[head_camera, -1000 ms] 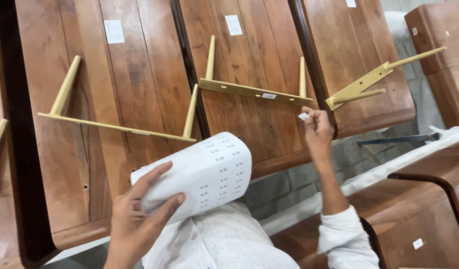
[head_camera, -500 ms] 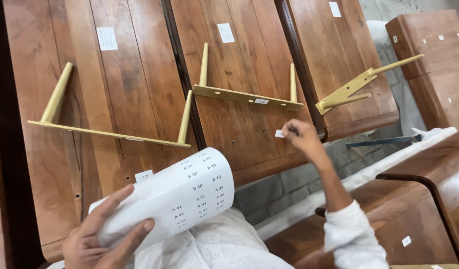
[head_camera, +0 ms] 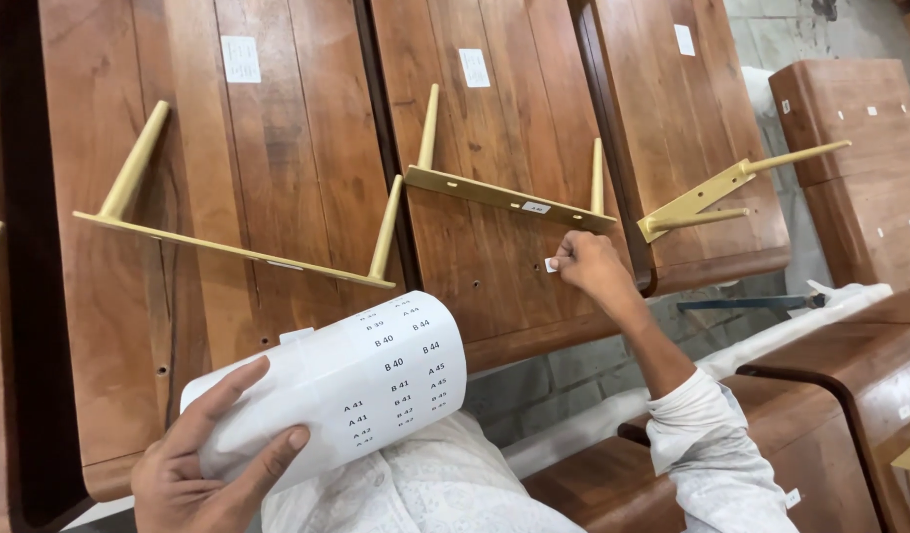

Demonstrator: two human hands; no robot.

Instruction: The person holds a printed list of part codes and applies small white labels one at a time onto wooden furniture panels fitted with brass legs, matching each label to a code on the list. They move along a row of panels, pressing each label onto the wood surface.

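— Right hand (head_camera: 585, 265)?
— Pinched shut on a small white sticker (head_camera: 551, 265), held at the fingertips against the middle wooden panel (head_camera: 494, 266), just under the brass bracket (head_camera: 509, 195)

— Left hand (head_camera: 213, 464)?
— Wrapped around a curled label sheet (head_camera: 361, 390), fingers over its near end, low and well apart from the sticker

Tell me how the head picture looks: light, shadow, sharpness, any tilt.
Head view: soft, even daylight with no harsh glare; dark shadow fills the gaps between the wooden panels; the brass brackets and the right hand are sharp; the left hand and rolled sheet sit close but clear; the whole frame is tilted.
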